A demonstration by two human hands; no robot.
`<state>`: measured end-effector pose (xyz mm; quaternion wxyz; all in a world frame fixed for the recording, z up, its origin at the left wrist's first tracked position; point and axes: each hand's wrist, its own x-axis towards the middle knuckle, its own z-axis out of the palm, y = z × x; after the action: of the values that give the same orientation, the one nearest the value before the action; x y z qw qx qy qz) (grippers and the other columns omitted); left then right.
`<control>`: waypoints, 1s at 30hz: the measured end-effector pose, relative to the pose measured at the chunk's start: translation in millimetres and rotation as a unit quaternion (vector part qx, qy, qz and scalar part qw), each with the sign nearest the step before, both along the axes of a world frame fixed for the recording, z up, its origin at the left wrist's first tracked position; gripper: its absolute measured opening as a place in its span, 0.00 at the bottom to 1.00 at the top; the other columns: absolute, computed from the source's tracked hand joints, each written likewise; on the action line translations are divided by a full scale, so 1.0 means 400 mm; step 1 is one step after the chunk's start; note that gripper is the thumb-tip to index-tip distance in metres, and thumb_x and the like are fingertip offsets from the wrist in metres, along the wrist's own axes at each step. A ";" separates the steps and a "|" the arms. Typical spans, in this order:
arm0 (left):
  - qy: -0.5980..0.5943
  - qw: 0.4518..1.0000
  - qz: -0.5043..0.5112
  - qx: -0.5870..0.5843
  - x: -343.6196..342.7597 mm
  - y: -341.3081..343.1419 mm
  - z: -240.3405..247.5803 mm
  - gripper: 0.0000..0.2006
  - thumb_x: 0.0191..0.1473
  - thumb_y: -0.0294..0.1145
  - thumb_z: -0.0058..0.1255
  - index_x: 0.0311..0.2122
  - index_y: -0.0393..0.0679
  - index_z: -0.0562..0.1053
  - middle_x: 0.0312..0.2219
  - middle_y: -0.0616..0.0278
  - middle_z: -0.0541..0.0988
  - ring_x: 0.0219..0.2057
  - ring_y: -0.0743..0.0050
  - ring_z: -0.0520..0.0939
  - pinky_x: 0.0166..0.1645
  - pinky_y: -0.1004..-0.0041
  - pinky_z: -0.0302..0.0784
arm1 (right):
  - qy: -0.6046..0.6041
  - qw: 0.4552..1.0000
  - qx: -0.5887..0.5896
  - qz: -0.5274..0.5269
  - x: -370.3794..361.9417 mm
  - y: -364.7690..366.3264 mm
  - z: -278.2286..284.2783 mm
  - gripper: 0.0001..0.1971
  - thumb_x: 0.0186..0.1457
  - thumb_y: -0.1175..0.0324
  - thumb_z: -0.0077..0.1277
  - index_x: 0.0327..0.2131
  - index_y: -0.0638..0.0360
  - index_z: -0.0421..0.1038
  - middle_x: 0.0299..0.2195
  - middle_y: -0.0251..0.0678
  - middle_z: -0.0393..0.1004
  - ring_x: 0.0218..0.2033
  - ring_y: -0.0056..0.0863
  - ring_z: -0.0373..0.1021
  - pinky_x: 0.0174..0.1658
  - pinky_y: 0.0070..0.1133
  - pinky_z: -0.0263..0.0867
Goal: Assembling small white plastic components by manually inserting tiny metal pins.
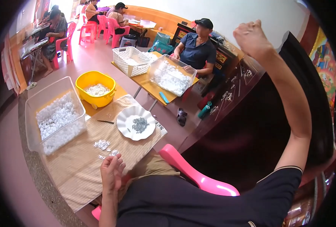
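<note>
My left hand rests at the near edge of the cloth-covered table. Its fingers are loosely bent and a little apart, and nothing shows in them. Just beyond its fingertips lies a loose group of small white plastic pieces with dark spots. Farther off sits a white scalloped plate with a heap of small grey parts. My right hand is raised high at the upper right, away from the table, closed like a fist with the wrist bent; I see nothing in it.
A clear bin of white pieces stands at the table's left, beside a yellow tub. A thin dark tool lies near the plate. Across from me a person sits behind a white basket and another clear bin.
</note>
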<state>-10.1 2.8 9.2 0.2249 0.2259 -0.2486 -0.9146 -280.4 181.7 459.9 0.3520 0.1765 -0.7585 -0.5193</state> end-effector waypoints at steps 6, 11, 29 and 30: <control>0.004 1.000 -0.003 0.001 0.003 0.005 0.004 0.04 0.54 0.27 0.54 0.34 0.46 0.71 0.38 0.61 0.78 0.32 0.78 0.78 0.37 0.74 0.78 | 0.001 1.000 -0.025 -0.017 0.001 0.134 0.111 0.05 0.43 0.71 0.58 0.26 0.62 0.76 0.29 0.43 0.77 0.36 0.37 0.75 0.39 0.27 0.72; 0.016 1.000 0.011 -0.002 0.012 -0.003 0.008 0.04 0.55 0.28 0.54 0.35 0.46 0.71 0.38 0.61 0.78 0.33 0.78 0.78 0.38 0.74 0.78 | -0.026 0.998 -0.011 -0.054 0.000 0.114 0.114 0.06 0.42 0.71 0.58 0.25 0.62 0.76 0.30 0.44 0.77 0.36 0.40 0.75 0.39 0.29 0.71; 0.047 0.998 0.042 0.010 0.035 -0.017 0.017 0.03 0.54 0.27 0.54 0.34 0.44 0.72 0.34 0.61 0.80 0.31 0.79 0.79 0.36 0.75 0.81 | -0.126 0.976 -0.041 -0.172 -0.080 0.107 0.148 0.09 0.35 0.77 0.56 0.26 0.65 0.76 0.32 0.45 0.77 0.35 0.39 0.75 0.36 0.30 0.72; 0.044 0.998 0.047 0.013 0.036 -0.017 0.018 0.03 0.54 0.27 0.54 0.34 0.44 0.72 0.34 0.61 0.80 0.31 0.79 0.79 0.36 0.75 0.81 | -0.133 0.974 -0.051 -0.178 -0.076 0.100 0.149 0.09 0.35 0.77 0.56 0.27 0.65 0.76 0.32 0.45 0.77 0.36 0.38 0.75 0.36 0.29 0.72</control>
<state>4.4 -4.0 16.4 0.2752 0.1994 -0.2158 -0.9154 -310.9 221.8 519.6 0.1580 0.0884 -0.8432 -0.5063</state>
